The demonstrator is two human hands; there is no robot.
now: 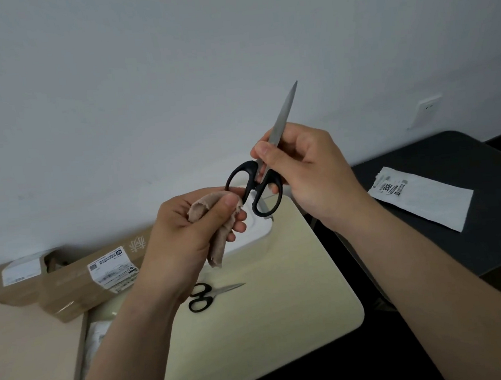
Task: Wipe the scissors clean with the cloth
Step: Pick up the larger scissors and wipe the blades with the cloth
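My right hand (pixel 308 169) holds a large pair of black-handled scissors (pixel 261 186) in the air, pinching the closed blades near the pivot, tips pointing up and away. My left hand (pixel 191 225) grips a bunched beige cloth (pixel 216 223) just left of the handles; the cloth touches the left handle loop. A second, smaller pair of black-handled scissors (pixel 207 295) lies shut on the cream table (pixel 268 309) below my hands.
A white lidded box (pixel 259 234) sits on the table behind my hands. Brown cardboard parcels (pixel 69 281) with labels lie at the left. A dark surface (pixel 489 229) at the right carries a white packet (pixel 422 197). A wall socket (pixel 427 109) is on the wall.
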